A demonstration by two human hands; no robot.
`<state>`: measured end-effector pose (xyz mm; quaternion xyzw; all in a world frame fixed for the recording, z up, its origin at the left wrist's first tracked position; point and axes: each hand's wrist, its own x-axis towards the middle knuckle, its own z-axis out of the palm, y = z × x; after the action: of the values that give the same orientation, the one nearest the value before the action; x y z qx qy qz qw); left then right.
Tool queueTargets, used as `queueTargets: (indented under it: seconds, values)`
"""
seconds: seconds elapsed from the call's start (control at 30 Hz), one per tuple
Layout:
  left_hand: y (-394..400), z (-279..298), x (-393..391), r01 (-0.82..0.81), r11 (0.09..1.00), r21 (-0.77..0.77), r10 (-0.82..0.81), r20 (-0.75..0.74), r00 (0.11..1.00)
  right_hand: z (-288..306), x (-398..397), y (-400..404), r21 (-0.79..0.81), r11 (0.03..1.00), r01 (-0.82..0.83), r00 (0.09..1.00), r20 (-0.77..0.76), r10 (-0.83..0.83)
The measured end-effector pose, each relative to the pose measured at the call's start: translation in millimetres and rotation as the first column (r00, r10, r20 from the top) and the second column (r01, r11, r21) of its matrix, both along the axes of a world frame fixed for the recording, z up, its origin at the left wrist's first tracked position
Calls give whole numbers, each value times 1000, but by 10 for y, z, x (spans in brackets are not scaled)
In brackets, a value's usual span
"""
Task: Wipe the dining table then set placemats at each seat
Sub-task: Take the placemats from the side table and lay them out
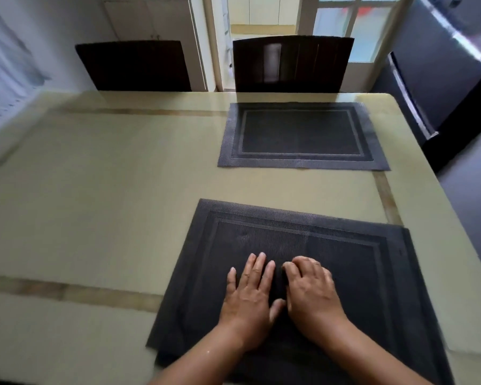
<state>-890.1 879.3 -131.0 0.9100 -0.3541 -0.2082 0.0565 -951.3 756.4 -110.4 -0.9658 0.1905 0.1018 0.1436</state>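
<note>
- Left hand (250, 290) lies flat, fingers straight, on the near stack of placemats (353, 276)
- Right hand (311, 290) rests beside it on the same stack, fingers bent, gripping nothing
- Far placemat (303, 136) sits flat on the surface (95, 190) before the right-hand chair (292, 63)
- Left-hand chair (134, 65) has bare surface before it

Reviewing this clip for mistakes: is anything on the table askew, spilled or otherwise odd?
No spill or damage shows. The near placemat stack lies rotated against the table edge, its layers fanned unevenly, with both the left hand and right hand on top. The far placemat lies square before its chair.
</note>
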Motion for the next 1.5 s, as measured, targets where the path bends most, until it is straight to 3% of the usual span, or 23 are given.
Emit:
queueTargets:
  seconds: [0.17,0.37,0.67,0.83,0.93,1.07,1.2,1.33,1.5]
  values:
    - [472,21,521,-72,996,45,70,35,997,65,186,443,-44,996,-80,994,-79,76]
    - [1301,61,1293,-176,982,68,172,56,983,28,704,1189,18,977,-212,949,-236,210]
    - [2588,213,2203,-215,975,-65,221,110,969,39,2041,2545,83,973,-216,952,-204,229]
    - [3090,174,2483,-217,971,-103,221,28,975,143,2799,2955,57,987,-151,981,-115,157]
    - [3132,159,2743,-225,972,-72,225,-8,974,211,3014,3088,-11,999,-36,996,-84,35]
    - [3082,190,3167,-231,972,-34,230,-43,972,232,3198,3201,-42,999,27,977,-209,-35]
    - [3035,220,3519,-234,971,-46,231,-60,971,150,3430,3162,49,995,86,960,-273,-69]
    - [2979,219,3801,-219,965,-146,235,100,967,79,3812,2992,117,986,115,965,-249,-83]
    - [2868,133,4179,-182,983,-25,183,60,981,27,4308,2762,146,986,78,979,-200,-48]
